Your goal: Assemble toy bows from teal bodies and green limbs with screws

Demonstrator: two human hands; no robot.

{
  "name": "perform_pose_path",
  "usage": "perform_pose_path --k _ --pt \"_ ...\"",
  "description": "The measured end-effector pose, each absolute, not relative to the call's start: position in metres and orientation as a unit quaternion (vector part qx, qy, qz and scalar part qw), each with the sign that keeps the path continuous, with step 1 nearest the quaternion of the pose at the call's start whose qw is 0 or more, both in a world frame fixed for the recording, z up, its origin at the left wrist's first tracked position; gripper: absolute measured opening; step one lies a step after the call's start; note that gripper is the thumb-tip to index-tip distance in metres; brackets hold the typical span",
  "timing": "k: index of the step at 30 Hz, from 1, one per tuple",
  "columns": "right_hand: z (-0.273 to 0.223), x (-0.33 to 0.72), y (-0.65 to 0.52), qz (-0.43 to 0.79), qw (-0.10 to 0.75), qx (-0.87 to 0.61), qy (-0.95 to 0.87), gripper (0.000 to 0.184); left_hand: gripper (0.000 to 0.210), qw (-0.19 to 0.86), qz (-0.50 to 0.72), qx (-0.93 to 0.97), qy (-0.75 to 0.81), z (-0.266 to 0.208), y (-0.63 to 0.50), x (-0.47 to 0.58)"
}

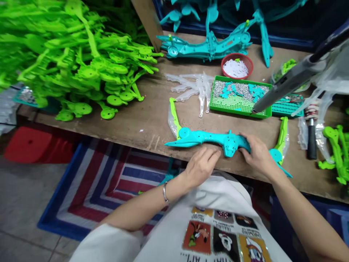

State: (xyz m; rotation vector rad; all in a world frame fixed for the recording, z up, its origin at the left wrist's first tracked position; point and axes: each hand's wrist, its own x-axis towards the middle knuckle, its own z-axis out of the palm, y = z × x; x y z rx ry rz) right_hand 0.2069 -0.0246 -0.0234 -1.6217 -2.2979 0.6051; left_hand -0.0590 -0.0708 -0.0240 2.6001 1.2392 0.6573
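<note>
So the turquoise bow-shaped piece [212, 137] was on the counter [152, 116], on the near side of the green tray [231, 104]. The right hand [257, 153] had its fingers wrapped round the piece. The left hand [201, 164] was just beside it, fingers bent and close together, couldn't tell if they held anything. Clear plastic strips [201, 91] lay left of the tray, a red basket [250, 63] sat right behind it, and a huge lime-green heap [89, 69] was well off to its left.
</note>
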Motion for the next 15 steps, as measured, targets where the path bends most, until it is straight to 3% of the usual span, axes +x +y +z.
perform_pose_path --k 6,15 --pt "-0.022 0.209 -0.024 0.215 0.146 -0.546 -0.797 0.045 0.053 0.102 0.257 0.859 0.431 -0.067 -0.088 -0.05" --pt "-0.017 0.211 -0.022 0.222 0.147 -0.558 -0.786 0.045 0.058 0.116 0.238 0.88 0.395 -0.079 -0.084 -0.049"
